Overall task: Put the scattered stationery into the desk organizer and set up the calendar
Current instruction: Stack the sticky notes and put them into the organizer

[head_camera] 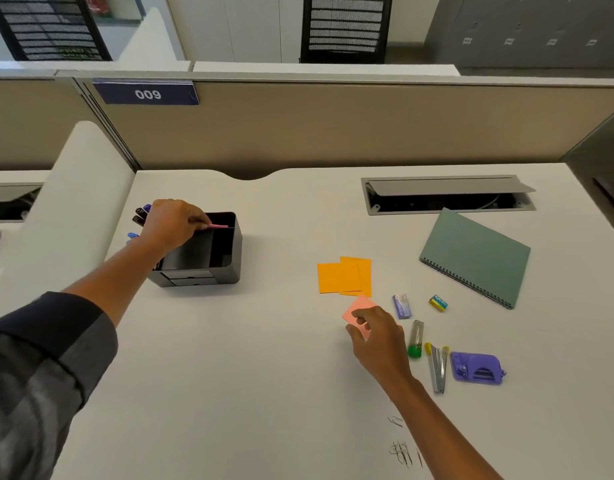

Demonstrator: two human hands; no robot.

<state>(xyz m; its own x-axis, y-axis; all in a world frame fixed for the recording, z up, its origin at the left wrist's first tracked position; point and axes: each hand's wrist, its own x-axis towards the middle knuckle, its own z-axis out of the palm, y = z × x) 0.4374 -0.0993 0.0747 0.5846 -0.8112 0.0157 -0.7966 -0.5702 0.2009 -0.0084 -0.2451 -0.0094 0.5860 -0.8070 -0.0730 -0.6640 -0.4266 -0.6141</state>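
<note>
A black desk organizer stands at the left of the white desk, with pens sticking up at its far left. My left hand holds a thin pink sticky note over the organizer's top compartment. My right hand pinches another pink sticky note that lies on the desk. Beside it lie orange sticky notes. A green spiral-bound calendar lies flat at the right.
Near my right hand lie a staple box, a yellow eraser, a green-capped tube, a stapler and a purple hole punch. Paper clips are scattered at the front. A cable hatch is open at the back.
</note>
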